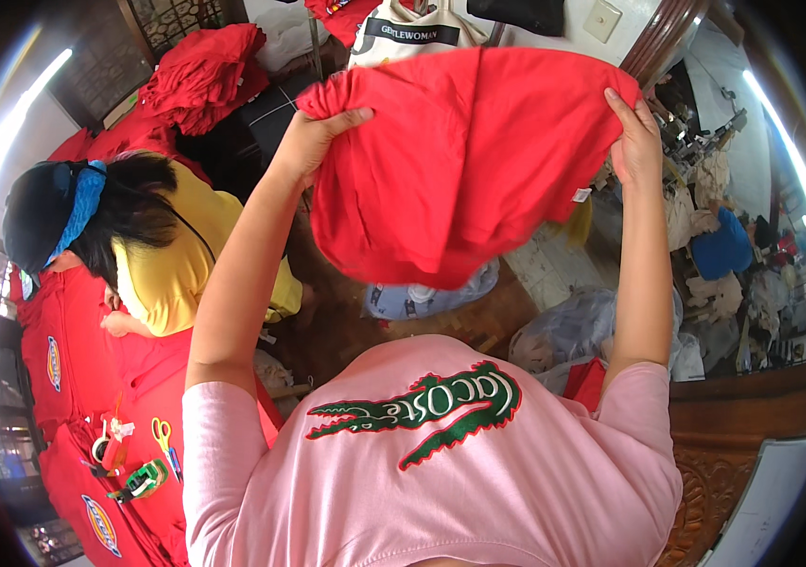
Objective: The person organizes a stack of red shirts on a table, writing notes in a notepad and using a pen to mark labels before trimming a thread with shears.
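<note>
In the head view, a person in a pink T-shirt [308, 501] spreads a red garment [459, 170] in midair, left hand [320, 138] clamped on its upper left corner, right hand [636, 137] clamped on the right edge, its lower hem hanging free and blurred. Parquet floor [493, 317] shows below the hem, a blue plastic-wrapped bundle [431, 295] on it. Left of the left arm, a co-worker in yellow [162, 269] bends over red garments, where yellow-handled scissors [164, 438] lie; clear plastic bags [568, 326] crowd the right side.
</note>
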A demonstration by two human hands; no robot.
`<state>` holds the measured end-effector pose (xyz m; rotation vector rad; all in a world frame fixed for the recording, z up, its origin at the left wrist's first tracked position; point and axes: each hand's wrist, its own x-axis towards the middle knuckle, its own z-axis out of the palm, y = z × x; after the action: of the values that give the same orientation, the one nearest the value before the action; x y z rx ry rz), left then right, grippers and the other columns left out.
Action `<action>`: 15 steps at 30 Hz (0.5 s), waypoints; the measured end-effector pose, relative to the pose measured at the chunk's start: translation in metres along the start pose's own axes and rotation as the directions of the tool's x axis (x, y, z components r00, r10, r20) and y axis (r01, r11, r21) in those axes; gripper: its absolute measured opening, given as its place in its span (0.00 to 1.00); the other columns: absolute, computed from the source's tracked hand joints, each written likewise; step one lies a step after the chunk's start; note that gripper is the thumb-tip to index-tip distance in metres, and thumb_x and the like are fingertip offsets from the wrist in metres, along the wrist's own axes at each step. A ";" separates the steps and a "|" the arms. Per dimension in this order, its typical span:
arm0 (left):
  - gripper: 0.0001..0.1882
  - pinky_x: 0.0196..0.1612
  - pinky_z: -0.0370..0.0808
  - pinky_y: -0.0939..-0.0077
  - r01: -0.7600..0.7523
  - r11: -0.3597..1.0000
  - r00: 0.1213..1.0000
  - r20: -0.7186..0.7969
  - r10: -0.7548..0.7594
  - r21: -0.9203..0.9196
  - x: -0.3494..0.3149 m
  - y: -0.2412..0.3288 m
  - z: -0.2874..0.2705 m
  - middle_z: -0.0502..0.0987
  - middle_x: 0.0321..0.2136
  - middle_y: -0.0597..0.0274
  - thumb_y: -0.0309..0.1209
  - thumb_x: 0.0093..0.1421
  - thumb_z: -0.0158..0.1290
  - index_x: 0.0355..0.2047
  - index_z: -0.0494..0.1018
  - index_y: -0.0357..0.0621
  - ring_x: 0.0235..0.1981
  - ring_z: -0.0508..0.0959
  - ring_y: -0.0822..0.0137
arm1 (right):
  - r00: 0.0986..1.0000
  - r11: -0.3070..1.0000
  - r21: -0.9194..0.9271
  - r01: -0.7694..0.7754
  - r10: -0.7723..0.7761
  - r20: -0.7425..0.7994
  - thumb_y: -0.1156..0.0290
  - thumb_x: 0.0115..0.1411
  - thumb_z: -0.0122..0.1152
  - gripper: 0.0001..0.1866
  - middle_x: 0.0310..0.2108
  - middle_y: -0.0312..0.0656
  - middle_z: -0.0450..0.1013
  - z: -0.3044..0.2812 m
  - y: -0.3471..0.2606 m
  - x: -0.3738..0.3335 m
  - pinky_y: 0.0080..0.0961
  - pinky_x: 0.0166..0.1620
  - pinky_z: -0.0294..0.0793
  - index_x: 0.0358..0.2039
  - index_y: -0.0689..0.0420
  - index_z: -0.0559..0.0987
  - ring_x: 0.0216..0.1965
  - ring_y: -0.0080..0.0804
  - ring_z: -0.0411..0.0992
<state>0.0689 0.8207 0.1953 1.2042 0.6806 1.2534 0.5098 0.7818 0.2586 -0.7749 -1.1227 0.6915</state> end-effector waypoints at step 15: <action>0.25 0.70 0.59 0.58 -0.461 0.430 0.722 0.046 0.691 0.776 -0.126 0.069 0.001 0.70 0.65 0.47 0.25 0.55 0.64 0.55 0.77 0.34 0.68 0.68 0.54 | 0.981 0.984 0.023 0.178 -0.176 -0.079 0.72 0.72 0.56 0.18 0.56 0.45 0.77 -0.049 -0.067 -0.098 0.33 0.60 0.75 0.61 0.60 0.75 0.56 0.34 0.76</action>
<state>0.0153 0.6927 0.2331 2.1215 1.1183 1.8466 0.5347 0.6565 0.2516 -0.6617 -1.0942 0.5235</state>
